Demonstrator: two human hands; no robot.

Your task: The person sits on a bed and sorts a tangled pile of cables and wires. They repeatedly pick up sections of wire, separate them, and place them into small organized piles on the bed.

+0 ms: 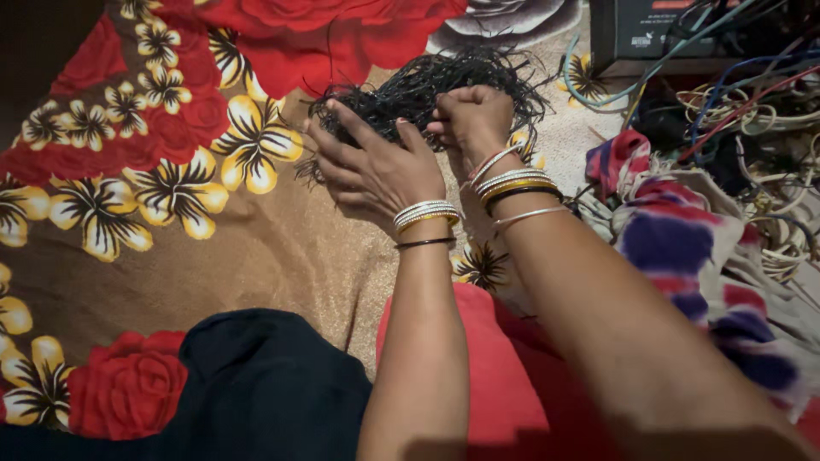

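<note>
A tangled bundle of thin black strands [410, 90] lies on a floral blanket [171, 196] in the upper middle of the head view. My left hand [371, 166] rests on the bundle's near left side, fingers spread and pressing into the strands. My right hand [470, 119] is closed in a fist on the bundle's right part, pinching some strands. Both wrists carry several bangles. My forearms reach in from the bottom right.
A heap of coloured cables and wires [752, 111] lies at the right beside a dark box [649, 34]. A purple, red and white cloth [683, 248] is bunched at my right forearm. Dark fabric [265, 393] and red fabric [495, 376] cover my lap.
</note>
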